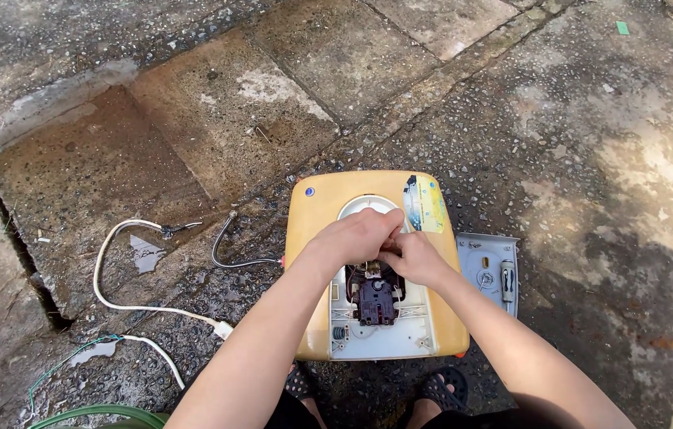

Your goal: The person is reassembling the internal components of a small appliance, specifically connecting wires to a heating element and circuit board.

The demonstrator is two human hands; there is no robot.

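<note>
Fingers of the left hand [359, 235] and right hand [412, 256] curl together over one small part at the top of the open bay of a yellow water heater [317, 238]; the part itself is hidden, so whether either hand pinches it cannot be told. Just below sits a dark control block [376, 302] with red wires. The heater lies flat on wet pavement [193, 119]. Its grey cover panel [489, 270] rests beside it on the right; a white cable [126, 306] and a grey hose [229, 253] trail left. Working well here calls for one hand bracing while the other turns, wrists clear of the wiring.
</note>
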